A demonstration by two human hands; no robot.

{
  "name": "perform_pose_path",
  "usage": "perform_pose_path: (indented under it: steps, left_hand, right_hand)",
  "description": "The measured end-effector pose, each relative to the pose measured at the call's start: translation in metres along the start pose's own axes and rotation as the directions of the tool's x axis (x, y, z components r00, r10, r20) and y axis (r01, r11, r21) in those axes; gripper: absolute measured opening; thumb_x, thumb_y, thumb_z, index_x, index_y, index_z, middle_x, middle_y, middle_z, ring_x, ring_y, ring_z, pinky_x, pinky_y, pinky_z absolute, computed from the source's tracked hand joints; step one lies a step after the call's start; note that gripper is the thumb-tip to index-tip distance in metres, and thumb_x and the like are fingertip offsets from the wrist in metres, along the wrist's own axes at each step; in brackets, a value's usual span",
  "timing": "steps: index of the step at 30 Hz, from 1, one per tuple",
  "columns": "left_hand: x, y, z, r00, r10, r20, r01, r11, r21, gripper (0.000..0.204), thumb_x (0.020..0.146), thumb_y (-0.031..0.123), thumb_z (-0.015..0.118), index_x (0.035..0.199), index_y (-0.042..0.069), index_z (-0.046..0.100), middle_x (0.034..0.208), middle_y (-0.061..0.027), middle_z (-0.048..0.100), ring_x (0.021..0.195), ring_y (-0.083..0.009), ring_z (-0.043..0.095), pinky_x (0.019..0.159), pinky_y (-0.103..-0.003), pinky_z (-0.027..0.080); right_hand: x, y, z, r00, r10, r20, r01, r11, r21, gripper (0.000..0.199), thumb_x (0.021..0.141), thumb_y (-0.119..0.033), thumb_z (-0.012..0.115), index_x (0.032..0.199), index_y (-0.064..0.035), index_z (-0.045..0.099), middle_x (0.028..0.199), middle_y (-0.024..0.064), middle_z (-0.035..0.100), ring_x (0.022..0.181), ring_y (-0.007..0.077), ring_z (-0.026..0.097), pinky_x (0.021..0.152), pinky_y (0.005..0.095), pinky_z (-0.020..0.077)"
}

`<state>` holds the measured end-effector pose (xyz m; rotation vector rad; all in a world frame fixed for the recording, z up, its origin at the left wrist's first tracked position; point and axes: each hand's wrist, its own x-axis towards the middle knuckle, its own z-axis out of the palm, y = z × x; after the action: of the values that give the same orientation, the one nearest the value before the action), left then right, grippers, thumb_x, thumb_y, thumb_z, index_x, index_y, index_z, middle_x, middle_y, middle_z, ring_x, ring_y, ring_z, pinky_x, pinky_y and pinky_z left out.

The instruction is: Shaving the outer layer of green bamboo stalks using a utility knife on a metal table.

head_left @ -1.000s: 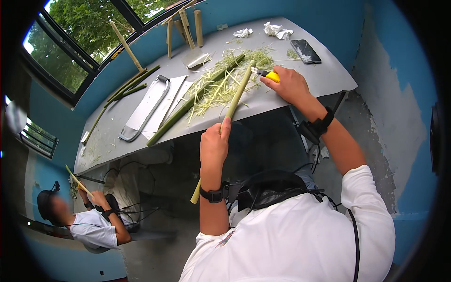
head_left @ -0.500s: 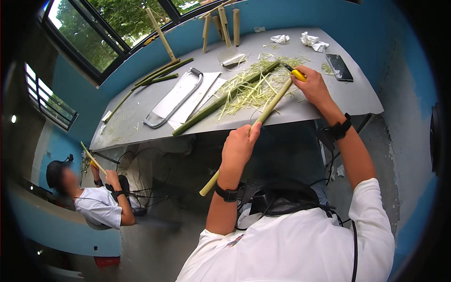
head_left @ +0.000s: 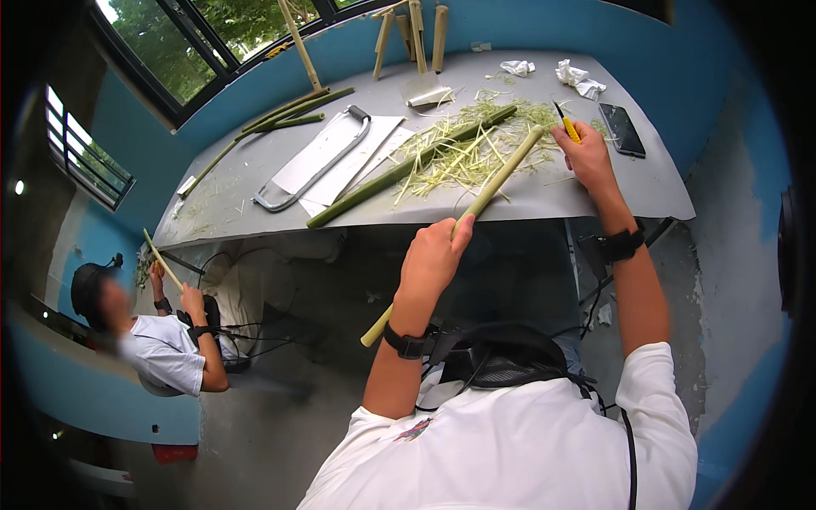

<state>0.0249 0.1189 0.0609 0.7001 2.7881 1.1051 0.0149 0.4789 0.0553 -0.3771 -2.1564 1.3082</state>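
My left hand [head_left: 432, 259] is wrapped round a pale, peeled bamboo stick [head_left: 506, 172], which slants from low near my forearm up to the right over the table's front edge. In my right hand [head_left: 588, 157] is a yellow utility knife [head_left: 571, 130], its dark blade pointing up and left, apart from the stick's far end. Beneath and beyond the stick, a heap of pale green bamboo shavings [head_left: 459, 161] covers part of the table. A thick green bamboo pole [head_left: 374, 192] lies across these shavings.
A bow saw [head_left: 316, 174] rests on white sheets [head_left: 374, 157] on the grey table [head_left: 229, 200]. Farther back are green bamboo lengths [head_left: 285, 115], a cleaver-like blade [head_left: 425, 90], crumpled tissues [head_left: 580, 80] and a phone [head_left: 623, 130]. At left a seated co-worker [head_left: 170, 340] holds another stick.
My right hand with the knife has moved right, away from the stick's far end, and the blade now points more upward. My left hand keeps its hold on the stick.
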Motion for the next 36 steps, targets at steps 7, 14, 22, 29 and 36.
perform_pose_path:
  steps: [7, 14, 22, 29, 36]
  left_hand:
    - [0.002, 0.008, 0.02, 1.0, -0.028, -0.003, 0.028, 0.998, -0.051, 0.065, 0.117, 0.053, 0.052, 0.09, -0.005, 0.061, 0.076, -0.0268, 0.059, 0.07, -0.0459, 0.056, 0.07, -0.051, 0.049]
    - [0.004, 0.005, 0.044, 0.994, -0.107, 0.026, 0.11, 0.986, -0.125, 0.073, 0.118, 0.06, 0.045, 0.088, -0.004, 0.061, 0.075, -0.028, 0.062, 0.075, -0.0518, 0.062, 0.072, -0.056, 0.05]
    - [0.009, -0.015, 0.055, 0.996, -0.078, 0.039, 0.082, 0.986, -0.144, 0.074, 0.119, 0.062, 0.044, 0.083, -0.001, 0.059, 0.069, -0.0079, 0.058, 0.065, -0.0202, 0.057, 0.065, -0.039, 0.049]
    - [0.015, -0.018, 0.051, 0.993, -0.092, 0.074, 0.108, 0.957, -0.271, 0.074, 0.118, 0.063, 0.045, 0.079, 0.001, 0.058, 0.069, -0.0052, 0.056, 0.063, -0.0163, 0.053, 0.061, -0.036, 0.045]
    - [0.015, -0.028, 0.05, 0.993, -0.108, 0.05, 0.118, 0.947, -0.299, 0.077, 0.117, 0.065, 0.046, 0.079, 0.0, 0.059, 0.068, -0.0056, 0.056, 0.063, -0.0172, 0.055, 0.062, -0.036, 0.047]
  right_hand:
    - [-0.016, -0.005, -0.01, 0.996, -0.088, -0.011, 0.086, 0.989, -0.121, 0.047, 0.106, -0.046, 0.076, 0.099, 0.0002, 0.07, 0.075, 0.0115, 0.064, 0.07, 0.0198, 0.059, 0.068, 0.0394, 0.0487]
    - [-0.036, -0.019, -0.009, 0.944, -0.281, 0.172, 0.321, 0.9, -0.295, 0.069, 0.101, -0.07, 0.072, 0.084, -0.0037, 0.067, 0.075, 0.0176, 0.067, 0.074, 0.0404, 0.068, 0.069, 0.0494, 0.0516]
    - [-0.048, -0.015, -0.004, 0.874, -0.415, 0.252, 0.477, 0.83, -0.289, 0.067, 0.106, -0.062, 0.071, 0.08, -0.0013, 0.065, 0.066, 0.0174, 0.057, 0.061, 0.0394, 0.057, 0.06, 0.049, 0.0444]
    - [-0.083, -0.053, 0.018, 0.807, -0.426, 0.409, 0.576, 0.722, -0.384, 0.065, 0.107, -0.066, 0.065, 0.082, -0.0058, 0.068, 0.073, 0.0195, 0.072, 0.072, 0.0441, 0.073, 0.068, 0.054, 0.0577]
    - [-0.08, -0.052, 0.034, 0.798, -0.432, 0.421, 0.598, 0.657, -0.459, 0.066, 0.105, -0.067, 0.066, 0.08, -0.0065, 0.071, 0.07, 0.0181, 0.072, 0.07, 0.0413, 0.075, 0.064, 0.052, 0.059]
